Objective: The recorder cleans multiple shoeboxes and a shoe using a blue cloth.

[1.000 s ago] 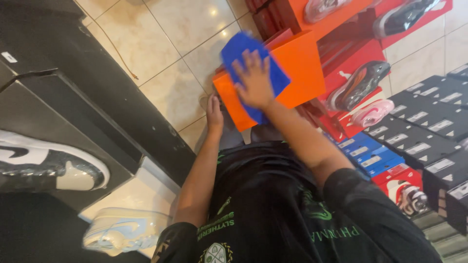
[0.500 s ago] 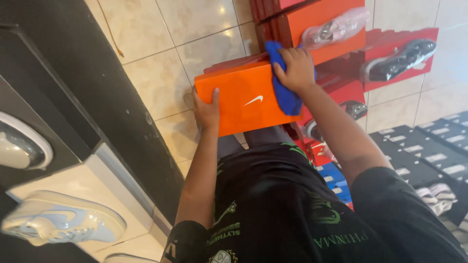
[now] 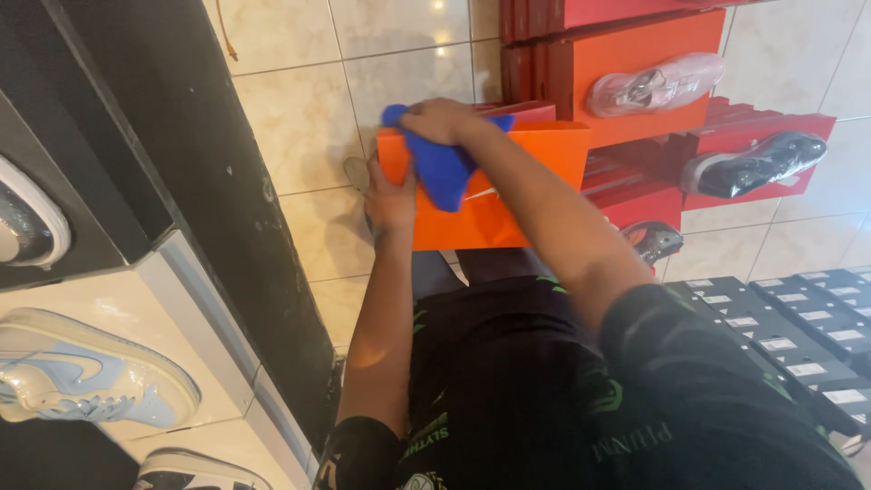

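An orange shoe box point(image 3: 531, 150) is held up in front of my body, its long side facing me. My left hand point(image 3: 390, 201) grips the box's left end, thumb on the face. My right hand point(image 3: 443, 120) is closed on a blue cloth point(image 3: 441, 168) and presses it against the box's upper left part, the cloth hanging down over the orange face. My right forearm crosses the box diagonally. Below the box are my dark shirt and trousers.
Red and orange shoe boxes point(image 3: 635, 82) with wrapped shoes point(image 3: 655, 84) on them stand stacked at the upper right on the tiled floor. Black boxes point(image 3: 798, 327) line the right side. A dark shelf unit point(image 3: 181, 181) with pale blue sneakers point(image 3: 86, 377) fills the left.
My right hand has slid the blue cloth from the box's right end across to its upper left. The box has tilted level and my left hand stays on its left end.
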